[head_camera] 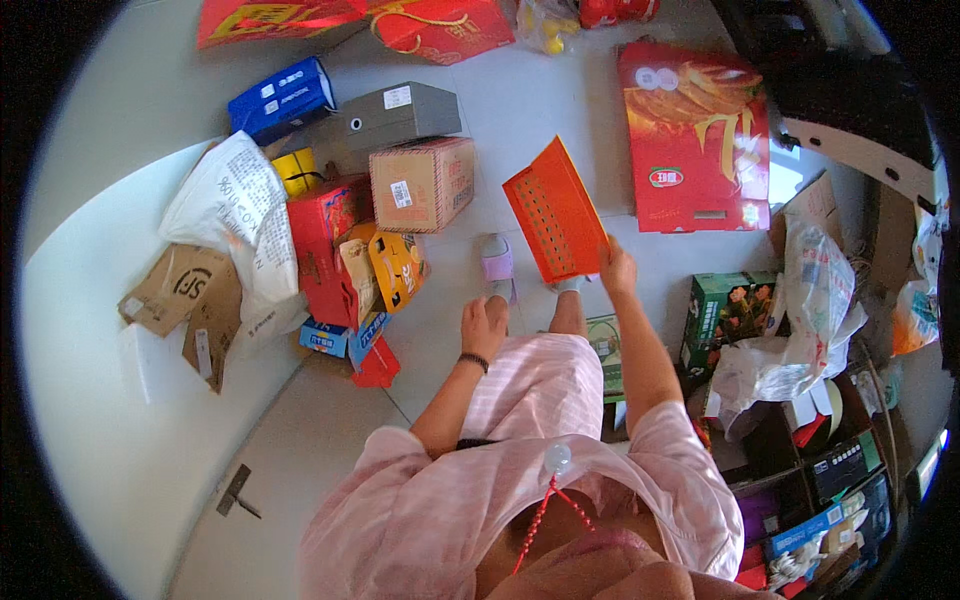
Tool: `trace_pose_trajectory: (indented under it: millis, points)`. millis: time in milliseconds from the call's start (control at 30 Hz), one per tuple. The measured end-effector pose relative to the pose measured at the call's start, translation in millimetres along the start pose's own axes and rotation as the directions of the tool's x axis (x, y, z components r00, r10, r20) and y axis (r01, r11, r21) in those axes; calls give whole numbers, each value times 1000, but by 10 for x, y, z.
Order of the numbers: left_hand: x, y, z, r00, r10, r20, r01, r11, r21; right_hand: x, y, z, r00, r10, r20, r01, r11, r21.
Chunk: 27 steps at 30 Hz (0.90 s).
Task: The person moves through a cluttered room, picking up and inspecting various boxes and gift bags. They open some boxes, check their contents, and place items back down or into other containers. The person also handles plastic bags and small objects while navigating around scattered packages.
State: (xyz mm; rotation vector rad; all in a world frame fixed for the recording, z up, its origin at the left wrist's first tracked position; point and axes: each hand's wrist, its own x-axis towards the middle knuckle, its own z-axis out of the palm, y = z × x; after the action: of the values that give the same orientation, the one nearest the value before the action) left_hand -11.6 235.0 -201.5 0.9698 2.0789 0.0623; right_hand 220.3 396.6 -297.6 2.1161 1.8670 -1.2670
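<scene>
My right hand (pixel 619 268) grips the lower right corner of an orange-red cardboard box piece (pixel 553 214). The piece tilts in the air over the tiled floor, with folded edges and rows of small dark marks or holes on its face. Lower and to the left, my left hand (pixel 483 330) hangs near my knee with loosely bent fingers and nothing visible in it; a dark bracelet circles that wrist. Nearest to it on the floor are an orange-yellow carton (pixel 396 271) and a brown printed carton (pixel 424 186).
On the left lie a grey shoebox (pixel 403 116), a blue box (pixel 281 100), a red box (pixel 324 244), a white sack (pixel 236 202) and flattened cardboard (pixel 184 289). To the right are a large red carton (pixel 697 139), a green box (pixel 727 319) and a plastic bag (pixel 814 300).
</scene>
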Motion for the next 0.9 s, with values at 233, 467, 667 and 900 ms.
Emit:
trace_pose_trajectory:
  millis: [233,467,667,900]
  points:
    - [-41,-472,-116,992,83,96,-90,994,69,1312,349,266,916,399,-49,-396,876,-276]
    - [-41,-317,-392,968,180,172,-194,979,68,574,17,-19,953,141,-268,-218,933,-287]
    - [-163,-146,-759,954,283,102,-294,949,113,-382,262,-109,968,238,-85,-247,960,-131]
    - [-220,443,-1026,941,331,66,-337,932,131,-1096,622,-742,934,340,111,-329,939,-104]
